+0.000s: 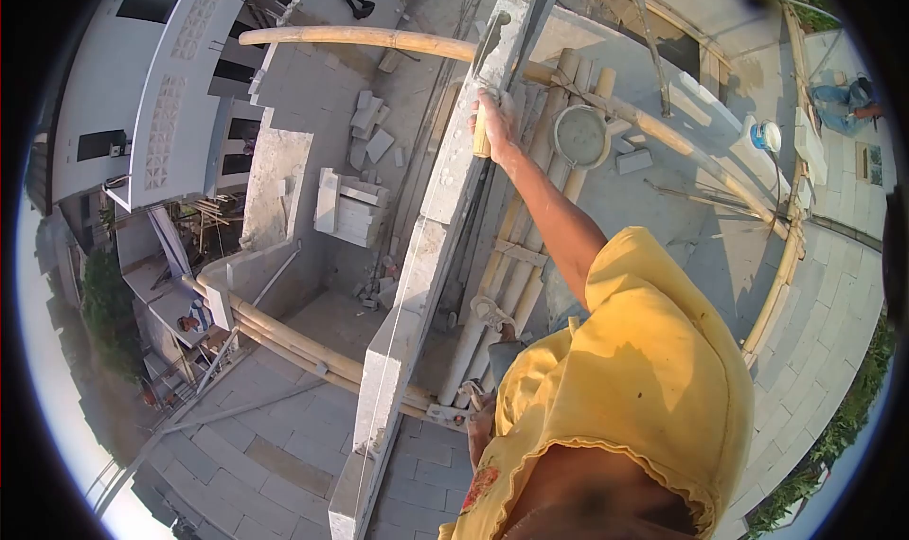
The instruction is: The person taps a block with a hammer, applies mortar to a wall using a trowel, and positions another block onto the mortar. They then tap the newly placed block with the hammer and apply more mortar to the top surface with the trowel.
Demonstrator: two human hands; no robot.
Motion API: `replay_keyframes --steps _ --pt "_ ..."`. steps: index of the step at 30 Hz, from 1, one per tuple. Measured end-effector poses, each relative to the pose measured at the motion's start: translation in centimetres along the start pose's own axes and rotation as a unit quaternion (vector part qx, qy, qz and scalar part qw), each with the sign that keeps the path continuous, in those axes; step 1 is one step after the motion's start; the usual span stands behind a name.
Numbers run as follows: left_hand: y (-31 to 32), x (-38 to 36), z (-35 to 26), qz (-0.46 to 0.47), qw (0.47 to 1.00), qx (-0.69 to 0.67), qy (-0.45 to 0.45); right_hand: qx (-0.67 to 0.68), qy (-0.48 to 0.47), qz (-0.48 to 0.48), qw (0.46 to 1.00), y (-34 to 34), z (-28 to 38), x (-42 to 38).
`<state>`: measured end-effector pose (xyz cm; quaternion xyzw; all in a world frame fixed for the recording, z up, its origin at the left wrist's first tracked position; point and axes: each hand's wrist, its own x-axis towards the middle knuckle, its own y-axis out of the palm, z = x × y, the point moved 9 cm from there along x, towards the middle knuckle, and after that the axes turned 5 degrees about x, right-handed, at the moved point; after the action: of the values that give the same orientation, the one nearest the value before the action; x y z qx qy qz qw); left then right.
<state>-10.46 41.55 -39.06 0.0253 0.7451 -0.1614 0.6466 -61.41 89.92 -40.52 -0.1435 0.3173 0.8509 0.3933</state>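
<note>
My right hand (496,123) is closed around the wooden handle (482,135) of a tool, at the top of a narrow pale block wall (445,180). The tool's working end is hard to make out against the grey mortar. A thin string runs along the wall top. My left hand (481,431) is low beside the wall, near my foot and partly covered by the yellow shirt (634,351). Its fingers look curled around something small that I cannot make out. A round bucket of grey mortar (580,137) stands to the right of my right hand.
Bamboo poles (369,36) cross the wall and lie bundled as a platform (525,247) under me. Loose blocks (355,204) are stacked on the floor beyond the wall. A white tub (765,136) stands at right, near another person (843,105). One more person (196,318) is at left below.
</note>
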Motion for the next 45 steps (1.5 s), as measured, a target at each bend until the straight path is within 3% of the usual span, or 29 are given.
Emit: replay_keyframes --steps 3,4,8,12,15,19,21,23,26,29,30,31,36,39,43,45 --pt "0.2 -0.2 2.0 0.003 1.0 -0.01 -0.001 -0.06 0.046 -0.031 0.997 -0.3 -4.9 0.7" --pt "0.2 -0.3 2.5 0.004 1.0 -0.013 -0.003 -0.003 0.05 -0.006 0.999 0.1 -5.3 0.0" --pt "0.5 -0.3 4.0 0.007 1.0 -0.021 -0.001 -0.014 0.071 -0.012 0.997 -1.6 -8.9 -2.6" --pt "0.5 -0.7 4.8 0.005 1.0 -0.026 0.007 -0.021 0.062 0.017 0.998 -0.7 -7.9 -7.0" --pt "0.6 -0.6 4.8 0.01 1.0 -0.021 0.019 -0.059 0.087 0.019 0.994 -1.5 -11.0 -8.9" --pt "0.5 -0.7 5.7 0.003 0.999 -0.027 0.023 0.014 0.116 0.004 0.993 -1.3 -12.0 -13.4" --pt "0.6 -0.6 5.9 0.004 0.999 -0.023 0.027 -0.08 0.16 0.01 0.984 -2.2 -14.5 -13.8" --pt "0.6 -0.3 6.3 0.004 0.999 -0.03 0.026 -0.014 0.177 0.022 0.984 -1.2 -13.1 -14.6" --pt "0.8 -0.4 6.5 -0.002 0.999 -0.031 0.018 -0.124 0.124 0.079 0.981 -1.9 -9.7 -15.2" --pt "1.3 -0.1 6.0 0.0 0.999 -0.027 0.018 -0.39 0.016 0.102 0.915 -4.8 -3.1 -11.5" --pt "1.5 -0.1 5.7 0.001 0.999 -0.028 0.017 -0.533 -0.116 0.105 0.832 -5.3 0.7 -10.1" --pt "2.0 0.1 5.4 0.002 1.0 -0.026 0.017 -0.651 -0.242 0.105 0.711 -4.7 4.6 -9.3" --pt "4.9 0.3 2.1 0.006 1.0 -0.013 0.019 -0.793 -0.207 0.17 0.547 -6.1 14.8 -0.4" --pt "8.0 0.2 -0.4 0.01 0.999 -0.006 0.031 -0.81 -0.204 0.189 0.517 -7.5 16.6 5.3" --pt "11.5 -0.1 -4.7 -0.011 0.997 0.041 0.069 -0.799 -0.159 0.163 0.556 -8.0 18.6 10.7" --pt "11.6 -3.6 -10.2 -0.082 0.979 0.181 0.054 -0.781 -0.145 0.162 0.585 -8.6 18.8 12.7"
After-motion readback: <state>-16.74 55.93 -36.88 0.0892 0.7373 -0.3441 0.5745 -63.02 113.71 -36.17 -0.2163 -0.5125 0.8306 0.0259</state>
